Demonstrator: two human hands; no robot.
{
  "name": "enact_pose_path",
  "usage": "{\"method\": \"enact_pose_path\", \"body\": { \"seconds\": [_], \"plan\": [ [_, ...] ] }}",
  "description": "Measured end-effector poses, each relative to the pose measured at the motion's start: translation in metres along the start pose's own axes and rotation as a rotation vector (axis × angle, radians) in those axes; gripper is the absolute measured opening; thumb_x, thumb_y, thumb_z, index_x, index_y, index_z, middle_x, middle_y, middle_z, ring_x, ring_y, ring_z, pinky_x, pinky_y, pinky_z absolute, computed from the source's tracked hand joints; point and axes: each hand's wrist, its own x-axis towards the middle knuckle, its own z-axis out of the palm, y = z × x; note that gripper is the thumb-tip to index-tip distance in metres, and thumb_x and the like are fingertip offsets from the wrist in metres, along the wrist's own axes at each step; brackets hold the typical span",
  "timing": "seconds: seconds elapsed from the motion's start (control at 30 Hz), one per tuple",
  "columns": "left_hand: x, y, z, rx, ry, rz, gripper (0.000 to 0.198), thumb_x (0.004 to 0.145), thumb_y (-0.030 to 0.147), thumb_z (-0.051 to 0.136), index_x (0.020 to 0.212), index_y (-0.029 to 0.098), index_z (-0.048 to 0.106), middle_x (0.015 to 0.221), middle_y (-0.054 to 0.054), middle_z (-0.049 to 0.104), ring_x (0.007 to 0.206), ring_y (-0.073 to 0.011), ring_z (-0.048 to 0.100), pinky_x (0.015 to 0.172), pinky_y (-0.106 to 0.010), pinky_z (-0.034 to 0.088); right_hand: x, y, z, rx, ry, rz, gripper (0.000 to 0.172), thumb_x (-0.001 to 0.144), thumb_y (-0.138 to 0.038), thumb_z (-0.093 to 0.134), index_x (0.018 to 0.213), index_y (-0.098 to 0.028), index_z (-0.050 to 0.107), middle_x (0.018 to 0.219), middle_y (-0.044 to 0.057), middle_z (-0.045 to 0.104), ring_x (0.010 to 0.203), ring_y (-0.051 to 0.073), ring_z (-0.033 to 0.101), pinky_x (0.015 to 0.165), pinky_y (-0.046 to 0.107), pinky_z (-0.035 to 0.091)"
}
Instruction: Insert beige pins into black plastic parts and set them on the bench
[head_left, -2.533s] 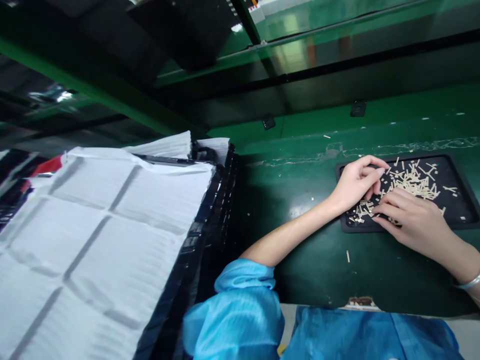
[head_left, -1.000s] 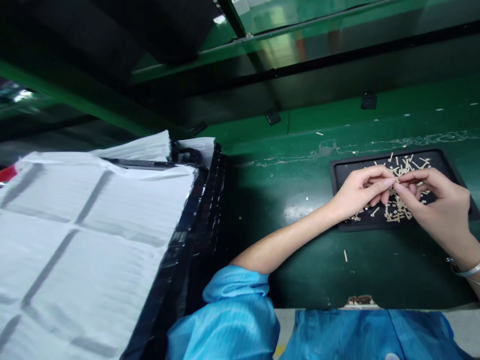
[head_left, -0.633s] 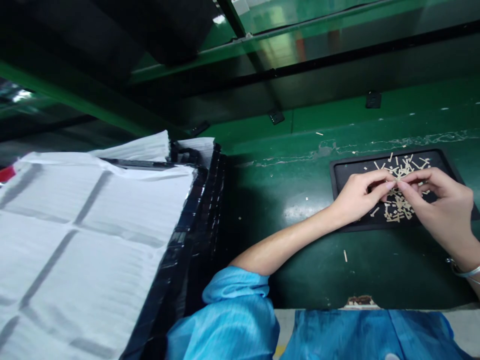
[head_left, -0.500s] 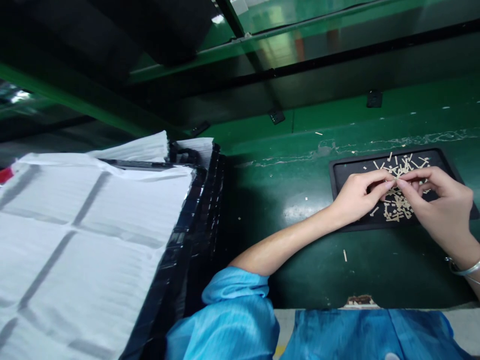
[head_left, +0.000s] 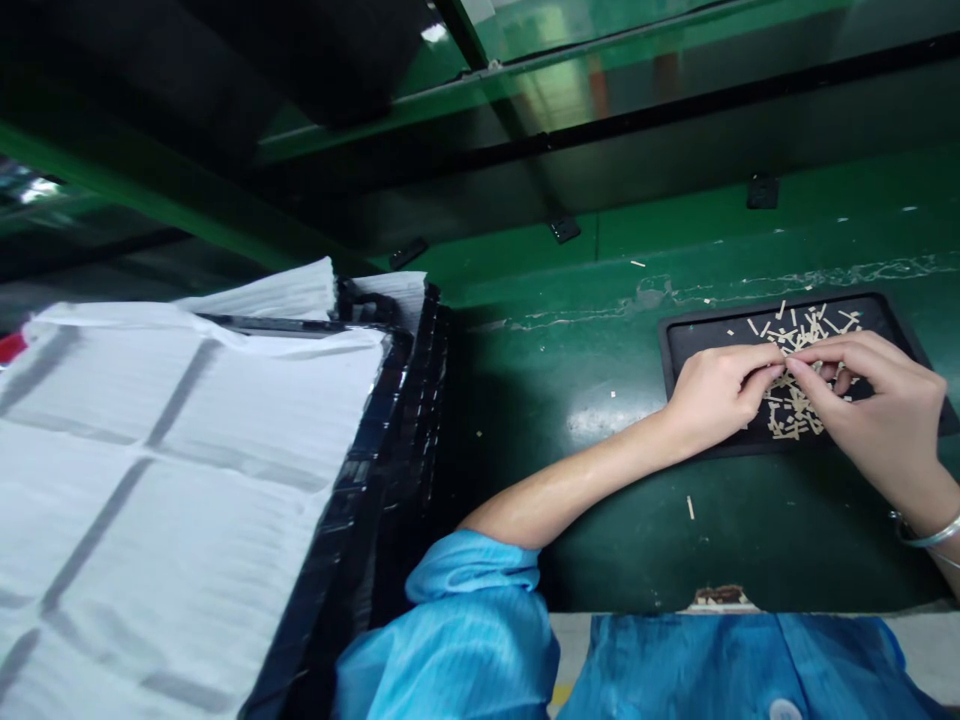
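Above a shallow black tray (head_left: pixel 686 335) my two hands meet, fingertip to fingertip. My left hand (head_left: pixel 720 390) pinches with thumb and forefinger; whatever lies between them is too small to make out. My right hand (head_left: pixel 874 390) also holds a pinch, its thumb and forefinger touching the left fingertips, the other fingers curled beneath. What it grips is hidden. Many small pale strips (head_left: pixel 799 410) are heaped and scattered in the tray under the hands, some of them covered by the fingers.
On the left stands a stack of black crates (head_left: pixel 375 430) topped with white sheeting (head_left: pixel 210 520). The green worktop (head_left: pixel 555 480) carries a stray pale strip (head_left: pixel 691 508) in front of the tray. Small black blocks (head_left: pixel 763 191) sit along the back, below a dark ledge.
Both hands have shifted very slightly to the left, still pinched together over the tray. The heap of strips looks the same.
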Motion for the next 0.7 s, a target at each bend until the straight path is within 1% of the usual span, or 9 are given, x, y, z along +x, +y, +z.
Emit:
{"method": "enact_pose_path", "body": {
  "seconds": [0.17, 0.27, 0.33, 0.43, 0.53, 0.6, 0.7],
  "plan": [
    [0.000, -0.001, 0.001, 0.013, -0.014, -0.014, 0.021, 0.091, 0.019, 0.045, 0.081, 0.017, 0.064, 0.084, -0.002, 0.069, 0.081, -0.0160, 0.062, 0.072, -0.024, 0.042, -0.001, 0.000, 0.001, -0.037, 0.007, -0.042, 0.006, 0.078, -0.012, 0.064, 0.077, -0.018, 0.065, 0.067, 0.003, 0.064, 0.056, 0.013, 0.053, 0.055, 0.027, 0.044],
    [0.001, -0.001, 0.001, -0.035, -0.014, -0.036, 0.019, 0.090, 0.019, 0.048, 0.082, 0.017, 0.065, 0.081, -0.002, 0.068, 0.078, -0.0151, 0.061, 0.070, -0.024, 0.041, -0.002, -0.001, 0.002, -0.065, 0.014, -0.051, 0.007, 0.078, -0.012, 0.063, 0.075, -0.018, 0.064, 0.066, 0.002, 0.063, 0.056, 0.014, 0.052, 0.056, 0.028, 0.044],
    [0.002, -0.001, 0.000, -0.114, -0.008, -0.057, 0.019, 0.089, 0.021, 0.049, 0.080, 0.016, 0.065, 0.074, -0.001, 0.065, 0.070, -0.0130, 0.058, 0.066, -0.023, 0.040, -0.001, 0.000, 0.001, -0.078, 0.016, -0.039, 0.007, 0.079, -0.013, 0.062, 0.075, -0.019, 0.064, 0.063, 0.001, 0.060, 0.055, 0.013, 0.051, 0.055, 0.027, 0.043],
    [0.003, -0.002, 0.000, -0.329, 0.041, -0.104, 0.019, 0.089, 0.024, 0.052, 0.078, 0.014, 0.063, 0.062, 0.002, 0.057, 0.059, -0.0090, 0.051, 0.061, -0.021, 0.039, 0.002, 0.005, -0.003, -0.093, 0.053, -0.012, 0.006, 0.078, -0.015, 0.063, 0.074, -0.019, 0.064, 0.059, -0.001, 0.057, 0.052, 0.012, 0.049, 0.053, 0.026, 0.041],
    [0.004, -0.003, 0.000, -0.502, 0.079, -0.173, 0.020, 0.088, 0.028, 0.054, 0.080, 0.013, 0.063, 0.057, 0.004, 0.051, 0.054, -0.0066, 0.047, 0.059, -0.019, 0.039, 0.005, 0.015, -0.006, -0.124, 0.079, 0.062, 0.004, 0.077, -0.017, 0.063, 0.075, -0.018, 0.066, 0.060, 0.000, 0.057, 0.051, 0.011, 0.049, 0.053, 0.026, 0.040],
    [0.005, -0.003, 0.001, -0.543, 0.084, -0.204, 0.020, 0.087, 0.029, 0.054, 0.082, 0.012, 0.064, 0.056, 0.004, 0.051, 0.053, -0.0059, 0.046, 0.058, -0.019, 0.039, 0.006, 0.023, -0.006, -0.168, 0.074, 0.082, 0.004, 0.077, -0.020, 0.063, 0.075, -0.018, 0.067, 0.060, 0.000, 0.057, 0.052, 0.012, 0.049, 0.052, 0.026, 0.040],
    [0.006, -0.003, 0.001, -0.564, 0.086, -0.214, 0.019, 0.087, 0.027, 0.054, 0.083, 0.012, 0.064, 0.055, 0.004, 0.051, 0.053, -0.0056, 0.046, 0.059, -0.019, 0.039, 0.006, 0.028, -0.004, -0.246, 0.043, 0.006, 0.006, 0.078, -0.018, 0.062, 0.080, -0.019, 0.068, 0.061, 0.001, 0.060, 0.056, 0.015, 0.053, 0.056, 0.028, 0.043]
  ]
}}
